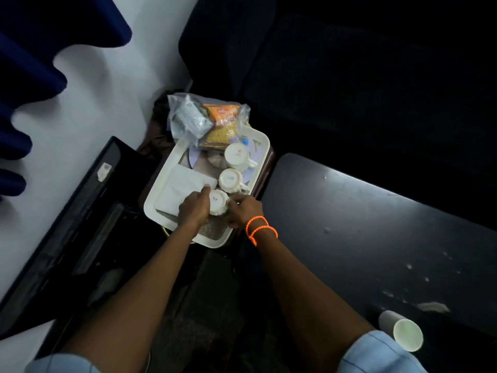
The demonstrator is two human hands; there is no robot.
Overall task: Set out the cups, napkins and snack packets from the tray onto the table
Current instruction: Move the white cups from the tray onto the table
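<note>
Head view, looking down: I see a cream tray [259,146] on a low dark stand, left of the dark bench [376,224]. Three white cups sit upside down along the tray's right side. Nearest cup [219,201] is gripped from both sides: left hand [194,207] wrapped around its left flank with the thumb up along the base, right hand [243,211] curled against its right side (fingertips hidden, so I cannot tell how firm that grip is). Orange bracelets [259,228] on the right wrist. Middle cup [230,179] and far cup [236,155] are untouched. White napkins [185,184] lie flat on the tray's left half. Snack packets [223,125], inside a clear bag, rest across the far end. Paper cup [403,332] lies tipped on the bench's near edge, well apart from the tray.
</note>
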